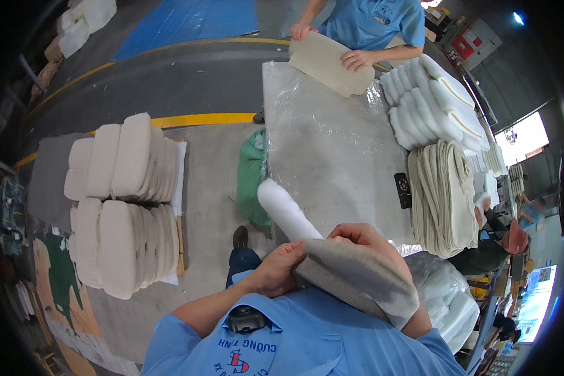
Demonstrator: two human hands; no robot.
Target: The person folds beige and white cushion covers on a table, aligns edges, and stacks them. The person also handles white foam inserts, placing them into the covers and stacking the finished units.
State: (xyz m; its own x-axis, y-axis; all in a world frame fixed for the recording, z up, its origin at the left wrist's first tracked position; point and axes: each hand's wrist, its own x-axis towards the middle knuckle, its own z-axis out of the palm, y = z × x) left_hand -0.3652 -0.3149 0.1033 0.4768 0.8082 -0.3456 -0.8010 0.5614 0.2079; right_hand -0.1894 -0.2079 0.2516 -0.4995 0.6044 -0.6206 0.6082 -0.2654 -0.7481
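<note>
Close to my chest I hold a beige-grey fabric cover (357, 276), its opening facing the table. A thick white padding piece (285, 210) sticks out of that opening over the table's near edge. The fingers of my left hand (279, 269) pinch the cover's left edge beside the padding. My right hand (370, 241) is closed on the cover's top edge, and the cloth hides part of its palm and wrist. How far the padding reaches inside the cover is hidden.
The plastic-covered table (326, 150) carries stacked white padding (435, 103), folded beige covers (442, 197) and a dark phone-like object (402, 190). Across it, a co-worker's hands (357, 60) handle a flat beige cover (329, 62). Stacked cushions (125, 232) stand left; a green sack (252, 178) is beside the table.
</note>
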